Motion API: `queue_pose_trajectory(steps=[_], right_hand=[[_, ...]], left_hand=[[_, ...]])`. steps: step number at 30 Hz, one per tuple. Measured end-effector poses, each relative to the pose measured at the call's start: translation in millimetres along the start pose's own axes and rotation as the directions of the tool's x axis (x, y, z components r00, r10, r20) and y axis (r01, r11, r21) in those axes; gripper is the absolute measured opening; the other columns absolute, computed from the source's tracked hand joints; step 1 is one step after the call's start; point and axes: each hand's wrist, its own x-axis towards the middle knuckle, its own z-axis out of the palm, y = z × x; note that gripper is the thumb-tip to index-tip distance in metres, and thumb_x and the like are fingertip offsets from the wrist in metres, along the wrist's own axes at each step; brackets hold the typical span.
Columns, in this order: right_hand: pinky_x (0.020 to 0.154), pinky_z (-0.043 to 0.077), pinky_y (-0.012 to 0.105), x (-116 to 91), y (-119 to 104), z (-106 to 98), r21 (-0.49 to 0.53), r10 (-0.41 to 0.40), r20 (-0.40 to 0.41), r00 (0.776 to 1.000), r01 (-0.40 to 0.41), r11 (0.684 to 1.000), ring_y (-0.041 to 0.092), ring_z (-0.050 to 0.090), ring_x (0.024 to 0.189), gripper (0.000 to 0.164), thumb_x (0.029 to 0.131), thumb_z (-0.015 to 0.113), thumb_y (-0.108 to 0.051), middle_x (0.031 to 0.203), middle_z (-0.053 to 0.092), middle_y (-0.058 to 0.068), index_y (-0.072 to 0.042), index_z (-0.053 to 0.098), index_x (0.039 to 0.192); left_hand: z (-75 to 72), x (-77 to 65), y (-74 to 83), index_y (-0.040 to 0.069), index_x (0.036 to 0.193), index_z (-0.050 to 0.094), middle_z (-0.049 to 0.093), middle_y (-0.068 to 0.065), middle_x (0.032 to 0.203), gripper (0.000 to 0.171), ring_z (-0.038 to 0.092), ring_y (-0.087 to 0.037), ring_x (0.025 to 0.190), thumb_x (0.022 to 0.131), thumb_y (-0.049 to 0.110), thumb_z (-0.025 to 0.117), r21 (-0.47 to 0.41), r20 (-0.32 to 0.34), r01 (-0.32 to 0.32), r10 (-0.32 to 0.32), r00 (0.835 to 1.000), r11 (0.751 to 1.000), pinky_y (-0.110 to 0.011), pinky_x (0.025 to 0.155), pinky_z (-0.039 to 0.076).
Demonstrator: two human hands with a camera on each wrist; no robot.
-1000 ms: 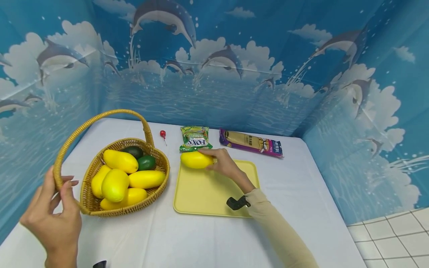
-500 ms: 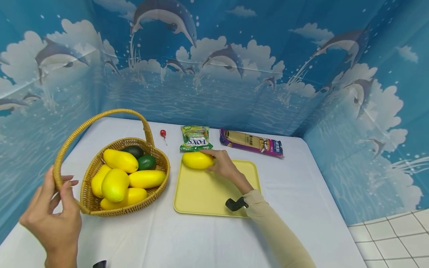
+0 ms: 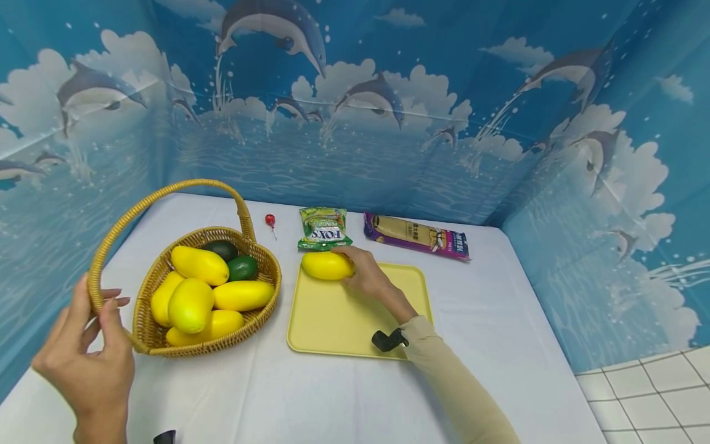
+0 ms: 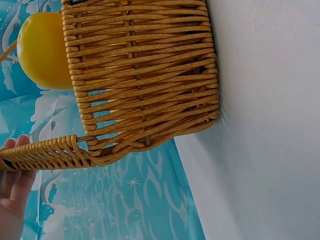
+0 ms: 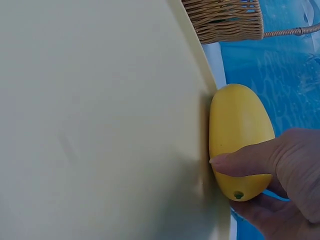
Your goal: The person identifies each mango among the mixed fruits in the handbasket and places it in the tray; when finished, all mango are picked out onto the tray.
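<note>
My left hand (image 3: 89, 364) grips the handle (image 3: 119, 231) of a wicker basket (image 3: 266, 262), its fingers and thumb around the lower left end. In the left wrist view, only some fingers show at the handle. Several yellow fruits (image 3: 191, 305) and two dark green avocados (image 3: 242, 269) lie inside the basket. My right hand (image 3: 367, 271) holds a smooth yellow mango (image 3: 324, 266) by its right end, at the far left corner of a pale yellow tray (image 3: 338, 320). The right wrist view shows the thumb across the mango, close to the tray's surface, with a small green stem mark on its end.
Behind the tray lie a green candy bag (image 3: 323, 229) and a purple pasta packet (image 3: 417, 237). A red lollipop (image 3: 270, 220) lies right of the basket handle. Blue dolphin curtains (image 3: 355, 154) hang around the white-covered table (image 3: 499, 308).
The right hand and mango have shifted very slightly right, and the right wrist has drifted a little left. The left hand and basket stay where they were.
</note>
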Motion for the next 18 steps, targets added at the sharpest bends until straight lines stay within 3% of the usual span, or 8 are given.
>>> queue_pose_trajectory(steps=[10,18], right_hand=[[0.125,0.044,0.055,-2.9,-0.4,-1.3,-0.047,-0.035,0.018,0.999,0.035,0.998,0.041,0.056,0.141,0.078,0.081,0.084,0.014,0.150,0.061,0.022,0.004,0.055,0.152],[0.126,0.042,0.056,-3.6,-0.7,-4.1,-0.063,0.000,0.057,0.998,0.004,0.998,0.040,0.055,0.142,0.084,0.081,0.088,0.008,0.153,0.059,0.021,0.002,0.051,0.156]], left_hand=[[0.4,-0.2,0.2,0.016,0.140,0.072,0.076,-0.031,0.108,0.045,0.069,0.012,0.094,0.099,-0.002,0.071,-0.030,-0.011,0.000,0.000,1.000,1.000,-0.005,0.088,0.055],[3.1,-0.6,0.8,0.011,0.137,0.075,0.076,-0.030,0.106,0.042,0.070,0.010,0.092,0.098,-0.003,0.071,-0.070,-0.031,-0.010,0.008,0.999,0.997,-0.005,0.086,0.055]])
